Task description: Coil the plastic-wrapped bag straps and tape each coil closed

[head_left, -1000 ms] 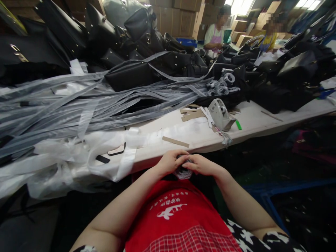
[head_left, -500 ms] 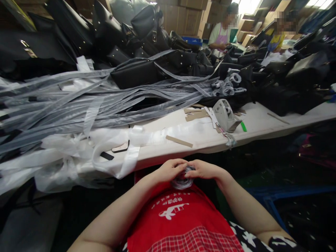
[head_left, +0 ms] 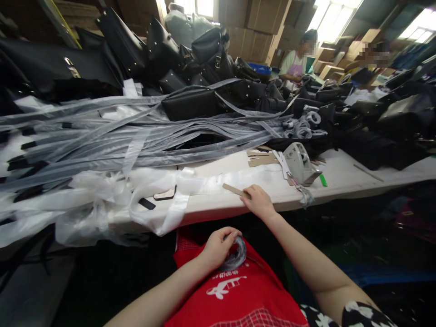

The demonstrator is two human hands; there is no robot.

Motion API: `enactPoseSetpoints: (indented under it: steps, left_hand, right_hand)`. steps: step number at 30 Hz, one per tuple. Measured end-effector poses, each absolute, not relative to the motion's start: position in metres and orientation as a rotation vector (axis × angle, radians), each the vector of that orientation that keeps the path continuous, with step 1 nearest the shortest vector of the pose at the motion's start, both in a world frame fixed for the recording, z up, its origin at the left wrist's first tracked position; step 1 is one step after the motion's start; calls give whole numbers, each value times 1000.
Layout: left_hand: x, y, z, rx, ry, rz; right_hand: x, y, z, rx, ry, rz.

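My left hand is closed on a coiled strap wrapped in clear plastic, held in front of the red apron. Its fingers and thumb pinch the top of the coil. At the table's front edge, my right hand has its fingertips on the right end of a narrow cardboard strip, which lies flat on the white tabletop. A grey tape dispenser stands to the right, beyond that hand. More cardboard strips lie to its left.
Long plastic-wrapped straps spread across the left and middle of the table. Several wrapped coils sit behind the dispenser. Clear plastic sleeves hang over the front edge. Black bags are piled behind. Two people work farther back.
My right hand has left the coil and moved forward to the cardboard strip on the table. My left hand keeps the coil near the apron. The view has tilted slightly upward.
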State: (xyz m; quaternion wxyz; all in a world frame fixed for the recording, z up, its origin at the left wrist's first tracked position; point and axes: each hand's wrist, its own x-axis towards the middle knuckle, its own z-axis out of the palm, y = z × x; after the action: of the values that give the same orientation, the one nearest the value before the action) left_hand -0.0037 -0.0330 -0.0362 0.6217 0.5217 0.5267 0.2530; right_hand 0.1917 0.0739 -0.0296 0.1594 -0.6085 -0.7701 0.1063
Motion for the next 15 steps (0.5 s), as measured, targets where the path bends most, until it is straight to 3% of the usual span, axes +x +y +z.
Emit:
enactPoseSetpoints:
  steps: [6, 15]
  left_hand:
    - [-5, -32, -46, 1061, 1202, 586]
    - [-2, -30, -46, 985, 1223, 575]
  right_hand:
    - [190, 72, -31, -1729, -2250, 126]
    - [203, -3, 68, -1690, -2360, 807]
